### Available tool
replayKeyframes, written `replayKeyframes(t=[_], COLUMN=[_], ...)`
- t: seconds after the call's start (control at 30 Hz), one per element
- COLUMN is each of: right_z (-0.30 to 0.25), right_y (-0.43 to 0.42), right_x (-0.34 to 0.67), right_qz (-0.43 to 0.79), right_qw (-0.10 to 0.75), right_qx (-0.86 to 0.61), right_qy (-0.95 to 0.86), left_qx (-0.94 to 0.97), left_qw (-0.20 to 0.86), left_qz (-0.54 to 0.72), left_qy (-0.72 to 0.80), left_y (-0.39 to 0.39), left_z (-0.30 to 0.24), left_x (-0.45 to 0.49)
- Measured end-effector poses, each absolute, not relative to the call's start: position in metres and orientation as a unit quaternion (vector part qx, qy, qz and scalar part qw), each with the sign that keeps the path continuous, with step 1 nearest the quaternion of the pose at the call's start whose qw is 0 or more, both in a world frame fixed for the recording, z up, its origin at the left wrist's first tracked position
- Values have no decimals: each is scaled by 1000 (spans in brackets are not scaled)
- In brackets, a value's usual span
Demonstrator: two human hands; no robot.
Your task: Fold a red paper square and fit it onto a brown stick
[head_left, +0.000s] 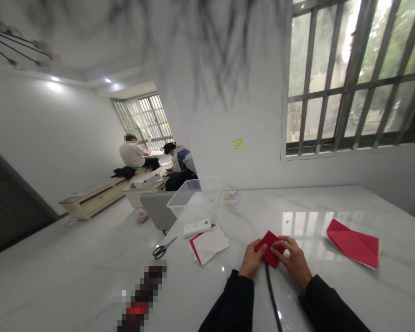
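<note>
A small folded piece of red paper [270, 245] lies on the white marble table [332, 295] close to its near edge. My left hand [251, 261] pinches the paper's left edge. My right hand [294, 259] presses on its right side with curled fingers. Both arms wear black sleeves. A thin dark cord [271, 295] hangs down between my wrists.
A larger folded red sheet [354, 242] lies to the right. To the left are a stack of red and white papers [209, 245], black scissors [163, 249], a white box [197, 227] and a clear plastic bin [193, 197]. Two people sit far back by a window.
</note>
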State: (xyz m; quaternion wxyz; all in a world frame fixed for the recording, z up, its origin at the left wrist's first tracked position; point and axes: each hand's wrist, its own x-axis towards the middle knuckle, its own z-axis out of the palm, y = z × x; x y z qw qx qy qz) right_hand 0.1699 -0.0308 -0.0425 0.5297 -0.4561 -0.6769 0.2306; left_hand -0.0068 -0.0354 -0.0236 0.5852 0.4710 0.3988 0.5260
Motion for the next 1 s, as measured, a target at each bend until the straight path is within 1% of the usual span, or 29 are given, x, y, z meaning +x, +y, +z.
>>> replayKeyframes(t=[0.2, 0.4, 0.57, 0.8, 1.0], right_z=[-38, -35, -34, -35, -36], right_y=[-34, -37, -36, -36, -32], right_x=[168, 166, 167, 168, 173], right_qz=[236, 255, 278, 273, 344], right_qw=[524, 521, 501, 499, 496], right_qx=[-457, -455, -455, -466, -459], right_qy=[-679, -675, -681, -678, -652], left_qx=[469, 489, 508, 506, 498], left_qw=[573, 501, 459, 465, 460], left_qz=[540, 556, 553, 550, 558], left_qy=[400, 449, 475, 474, 478], left_y=[-37, -42, -44, -42, -42], left_z=[-20, -13, -6, -11, -11], left_x=[-6, -1, 1, 0, 0])
